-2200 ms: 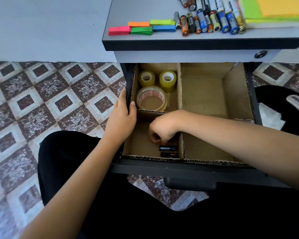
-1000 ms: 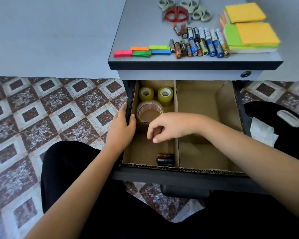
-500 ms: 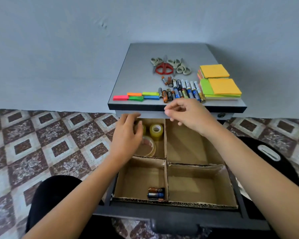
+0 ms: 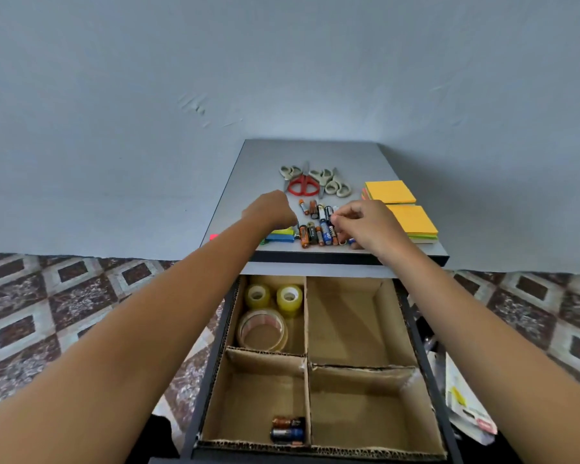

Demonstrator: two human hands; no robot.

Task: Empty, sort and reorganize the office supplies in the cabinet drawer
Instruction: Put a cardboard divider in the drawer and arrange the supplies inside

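Battery step: right hand [image 4: 365,226] pinches batteries [image 4: 315,233] on cabinet top [image 4: 302,152] (left hand [image 4: 270,211]: grip indeterminate); next, presumably, transfer into near-left compartment [image 4: 258,396].

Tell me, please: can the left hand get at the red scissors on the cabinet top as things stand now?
Probably yes. The left hand is above the cabinet top, and the red scissors lie just beyond it. Nothing stands between them; the batteries lie off to the side.
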